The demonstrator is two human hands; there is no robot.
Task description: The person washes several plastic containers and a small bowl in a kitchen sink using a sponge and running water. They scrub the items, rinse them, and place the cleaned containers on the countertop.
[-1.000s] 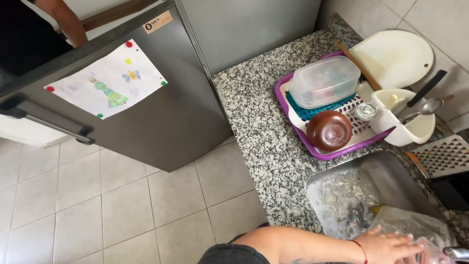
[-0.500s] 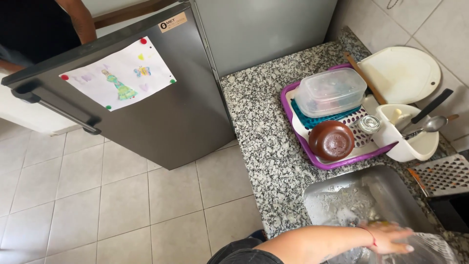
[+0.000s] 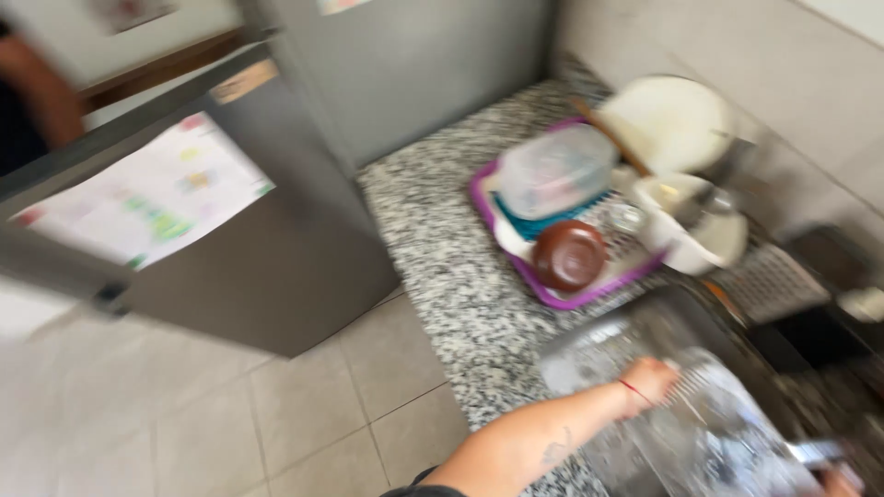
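Note:
The whole view is motion-blurred. My left hand [image 3: 649,382], with a red string at the wrist, reaches in from the bottom edge and lies on a crumpled clear plastic bag [image 3: 727,433]. Its fingers are curled at the bag's upper edge. The bag sits in a metal tray [image 3: 589,354] on the speckled granite counter [image 3: 442,248]. Only a sliver of my right hand [image 3: 843,480] shows at the bottom right corner, beside a small shiny metal piece [image 3: 810,451]; its grip is hidden.
A purple dish rack [image 3: 488,198] behind the tray holds a brown bowl [image 3: 568,255], a clear plastic box [image 3: 555,170] and white dishes [image 3: 672,120]. A grey fridge door [image 3: 276,267] with a child's drawing [image 3: 147,198] stands open at left. Another person's arm [image 3: 41,92] is at top left.
The view has swung and blurred. My left hand has shifted slightly up along the plastic bag, its fingers now more curled. The fridge door and rack appear unmoved.

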